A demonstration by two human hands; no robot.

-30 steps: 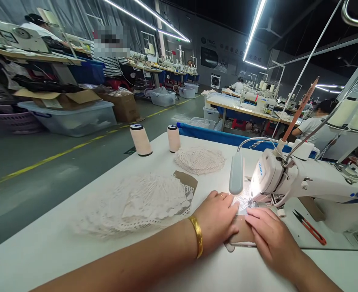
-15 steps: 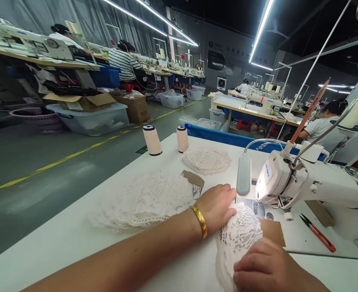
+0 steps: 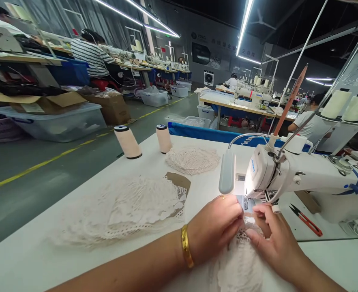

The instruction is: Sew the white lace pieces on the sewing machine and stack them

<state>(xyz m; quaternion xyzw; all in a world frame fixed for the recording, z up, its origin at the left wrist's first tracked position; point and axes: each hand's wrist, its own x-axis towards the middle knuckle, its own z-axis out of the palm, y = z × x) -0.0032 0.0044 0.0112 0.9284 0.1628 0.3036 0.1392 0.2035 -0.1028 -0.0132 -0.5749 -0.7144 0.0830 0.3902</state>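
Note:
My left hand (image 3: 217, 227), with a gold bangle at the wrist, is closed with its fingertips pinching the upper edge of a white lace piece (image 3: 241, 263). This lace lies on the table just in front of the sewing machine (image 3: 260, 174), its upper end close to the lit needle area. At the lace's right side is my right hand (image 3: 277, 241), thumb and forefinger spread apart, the thumb touching the lace edge. A stack of lace pieces (image 3: 142, 202) lies left of my left forearm. Farther back sits a smaller lace pile (image 3: 194, 159).
Two thread cones, a larger one (image 3: 128, 142) and a smaller one (image 3: 163, 138), stand at the table's back left. Red-handled thread snips (image 3: 306, 220) lie right of the machine head. A grey lamp (image 3: 227, 172) hangs left of the needle. Other people sit at machines beyond.
My right hand has moved up and forward from the lace's lower part to beside the needle area. My left fingers have curled into a pinch on the lace. The view has shifted right.

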